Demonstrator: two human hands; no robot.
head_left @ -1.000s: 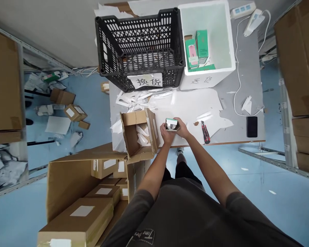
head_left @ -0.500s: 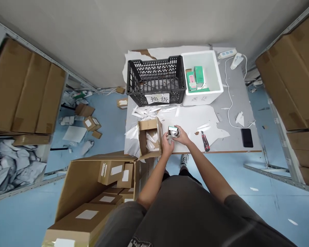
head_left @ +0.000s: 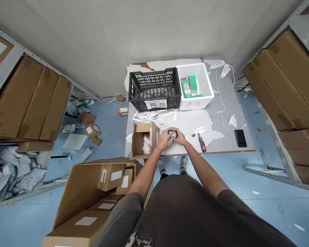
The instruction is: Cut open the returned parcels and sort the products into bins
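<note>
Right hand's [head_left: 180, 137] grip clasps a small box [head_left: 173, 129]! Left hand [head_left: 165, 139] curls against it, pinch unclear. Carton [head_left: 155, 133] just left!

My left hand [head_left: 165, 139] and right hand [head_left: 180, 138] around a small open box [head_left: 173, 129], silvery item [head_left: 174, 134] inside, open carton [head_left: 142, 128] at left, red-and-black cutter [head_left: 202, 143] at right, black crate [head_left: 173, 102] beside white bin [head_left: 208, 102] behind.

On or above the surface [head_left: 231, 101] are one crate [head_left: 173, 103], one tub [head_left: 203, 80], one open carton [head_left: 142, 128], one small held box [head_left: 173, 129], one cutter [head_left: 202, 143], one phone [head_left: 240, 138] and two power strips [head_left: 217, 65].
</note>
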